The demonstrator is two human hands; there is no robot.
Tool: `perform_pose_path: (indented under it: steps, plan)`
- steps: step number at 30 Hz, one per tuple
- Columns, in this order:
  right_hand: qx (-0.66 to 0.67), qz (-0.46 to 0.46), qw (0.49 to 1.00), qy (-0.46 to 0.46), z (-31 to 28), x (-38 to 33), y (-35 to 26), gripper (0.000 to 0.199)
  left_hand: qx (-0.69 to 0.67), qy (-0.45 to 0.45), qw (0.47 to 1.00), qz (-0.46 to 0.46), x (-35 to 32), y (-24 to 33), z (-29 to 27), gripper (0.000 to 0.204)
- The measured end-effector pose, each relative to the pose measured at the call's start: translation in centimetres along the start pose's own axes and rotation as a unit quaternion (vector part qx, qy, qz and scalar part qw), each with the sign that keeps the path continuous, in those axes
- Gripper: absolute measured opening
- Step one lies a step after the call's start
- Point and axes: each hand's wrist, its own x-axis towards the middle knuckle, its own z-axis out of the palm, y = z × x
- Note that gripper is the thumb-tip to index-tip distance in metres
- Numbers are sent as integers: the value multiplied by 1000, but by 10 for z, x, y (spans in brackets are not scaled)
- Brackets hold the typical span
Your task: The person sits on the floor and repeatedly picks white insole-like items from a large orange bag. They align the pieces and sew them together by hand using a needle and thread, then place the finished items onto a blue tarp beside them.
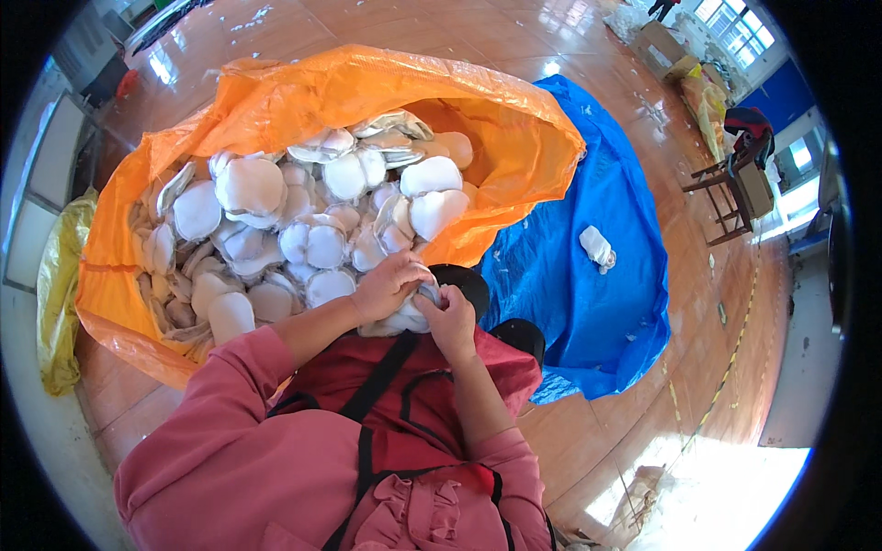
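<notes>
- From my remote station I log the carrier: a glossy reddish-brown tiled floor (588,432), sunlit toward lower right.
- Directly on it, I note an orange sack (367,75), mouth wide open, bearing heaped white pads (250,186).
- Just beside it, right: a blue sack (602,303), one white bundle (597,246) on top.
- Far left: a yellow sack (62,294).
- Upper right, I record a cardboard box (660,48); below, a wooden chair (738,200).

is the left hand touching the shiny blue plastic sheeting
No, the left hand and right hand are together on a soft white fabric piece, and the blue sheeting lies off to their right.
</notes>
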Motion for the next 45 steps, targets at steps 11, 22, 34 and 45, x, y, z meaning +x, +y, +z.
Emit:
perform_pose_path:
  steps: [11,22,34,45]
  plan:
    - [277,159,936,-149,-12,11,13,12,118,-61,989,-65,-2,34,-7,48]
    - [251,145,955,-65,-6,4,14,13,196,-9,970,-141,-5,57,18,69]
    - [358,205,910,-41,-15,8,2,17,210,-63,969,-111,-12,72,16,79]
    - [412,253,874,-44,-25,15,4,15,199,-51,977,-57,-11,52,23,81]
